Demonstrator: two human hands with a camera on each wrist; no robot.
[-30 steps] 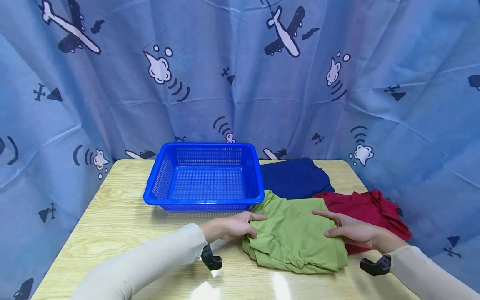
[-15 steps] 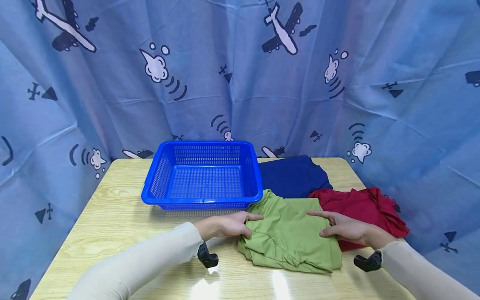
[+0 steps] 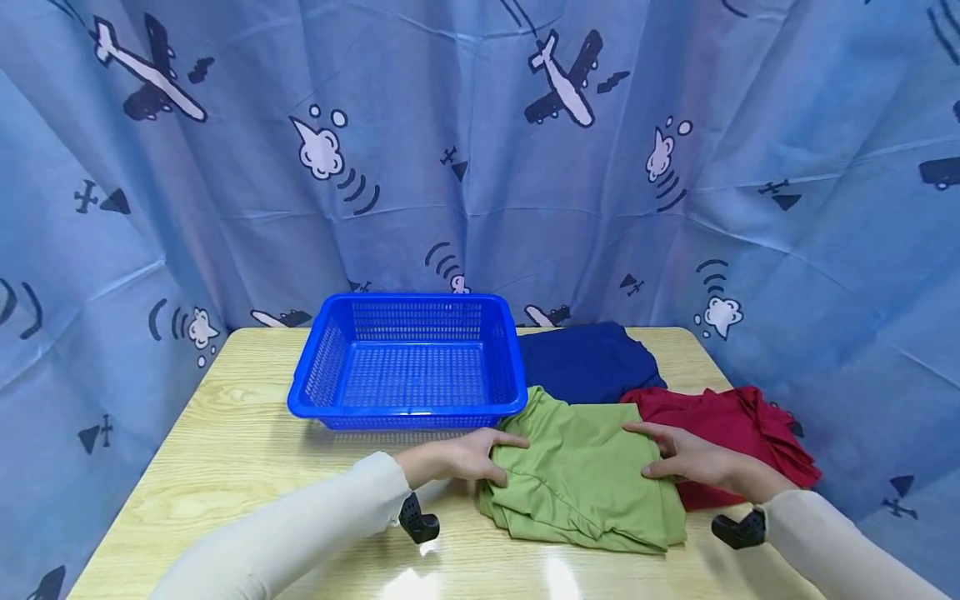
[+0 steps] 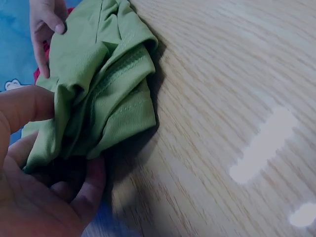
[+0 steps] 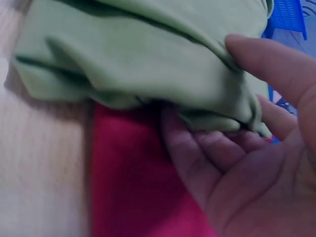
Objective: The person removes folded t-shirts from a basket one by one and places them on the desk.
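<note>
A folded green garment (image 3: 577, 475) with stitched hems lies in front of me, its creased edges bunched at the left. My left hand (image 3: 468, 456) holds its left edge, thumb on top and other fingers under the layers, as the left wrist view shows. At the opposite edge my right hand (image 3: 693, 457) grips the cloth, with the thumb (image 5: 266, 59) on top and fingers (image 5: 190, 153) tucked beneath. Part of the green garment overlaps a red cloth (image 3: 720, 425) at the right. The fingertips under the fabric are hidden.
A blue plastic basket (image 3: 408, 412) with nothing in it stands behind and left of the green garment. Beside it lies a folded navy cloth (image 3: 588, 362). All rest on a wooden table (image 3: 225, 467), with a blue airplane-print curtain (image 3: 405, 167) around the back and sides.
The green garment and both hands have shifted slightly left against the basket and red cloth. The hands keep nearly the same places on its edges. The head view has tilted a little.
</note>
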